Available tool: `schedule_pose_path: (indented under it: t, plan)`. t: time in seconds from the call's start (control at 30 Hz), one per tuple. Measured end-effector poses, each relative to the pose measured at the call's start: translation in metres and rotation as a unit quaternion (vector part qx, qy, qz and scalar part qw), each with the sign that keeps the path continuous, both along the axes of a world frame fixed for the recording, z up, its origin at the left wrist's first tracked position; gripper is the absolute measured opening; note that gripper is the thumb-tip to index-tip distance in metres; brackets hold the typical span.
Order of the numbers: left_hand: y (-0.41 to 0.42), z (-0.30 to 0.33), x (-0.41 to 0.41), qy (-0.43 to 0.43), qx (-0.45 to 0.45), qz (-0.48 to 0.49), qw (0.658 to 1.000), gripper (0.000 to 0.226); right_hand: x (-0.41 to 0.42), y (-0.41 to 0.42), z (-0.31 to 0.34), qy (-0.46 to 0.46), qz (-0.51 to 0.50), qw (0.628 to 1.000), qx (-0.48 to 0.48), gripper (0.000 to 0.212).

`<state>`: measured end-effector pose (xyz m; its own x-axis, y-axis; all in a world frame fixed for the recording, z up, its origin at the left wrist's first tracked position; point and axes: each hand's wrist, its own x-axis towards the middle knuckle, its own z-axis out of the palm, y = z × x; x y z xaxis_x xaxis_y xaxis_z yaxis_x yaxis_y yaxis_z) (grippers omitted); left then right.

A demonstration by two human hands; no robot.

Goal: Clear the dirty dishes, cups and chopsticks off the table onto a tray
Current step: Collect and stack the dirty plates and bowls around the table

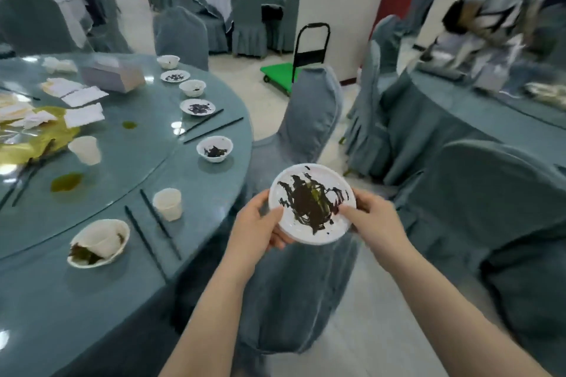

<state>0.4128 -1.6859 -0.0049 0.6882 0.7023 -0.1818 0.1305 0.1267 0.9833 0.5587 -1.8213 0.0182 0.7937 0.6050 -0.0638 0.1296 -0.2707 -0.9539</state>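
Holding a white plate (312,203) smeared with dark sauce, both hands are keeping it in the air over a blue-covered chair (306,138), just off the rim of the round table (92,300).

Head view, places given from the held plate:
- Left hand (260,223): gripping the plate's left rim, thumb lying on top, fingers curling under.
- Right hand (372,217): pinching the plate's right rim, thumb pressing on the upper face.
- Paper cup (167,203): standing upright on the table, well to the left.
- Chopsticks (151,232): two dark sticks lying beside that cup, to the left and slightly below.
- Crumpled bowl (99,243): sitting farther left and lower, a crushed cup and leafy scraps lying inside it.
- Small bowl (214,148): sitting up and to the left near the table edge, dark scraps showing inside.
- Second pair of chopsticks (211,128): lying just beyond that bowl.
- Saucer (197,107), bowl (192,88), farther saucer (175,75) and far bowl (168,61): running in a line along the table edge, farther up and left.
- Second paper cup (85,150): standing on the glass turntable (137,144), far left.
- Paper napkins (82,115): lying scattered on the turntable, upper left.
- Green trolley (281,76): standing on the floor, straight above.
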Motion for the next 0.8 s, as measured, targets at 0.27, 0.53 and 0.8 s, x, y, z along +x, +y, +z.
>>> schedule_pose_path:
  t: [0.27,0.53,0.8]
  plan:
    - [-0.143,0.007,0.186,0.004,-0.001,-0.116,0.993,0.035,0.152,-0.172,0.023,0.021,-0.109,0.994,0.011,0.028]
    - [-0.179,0.005,0.298,0.036,-0.014,-0.154,0.987,0.041,0.262,-0.221,0.006,0.121,-0.169,0.976,0.064,0.022]
    - [-0.118,-0.007,0.435,0.046,0.012,-0.141,0.989,0.042,0.408,-0.158,-0.005,0.155,-0.137,0.978,0.018,0.015]
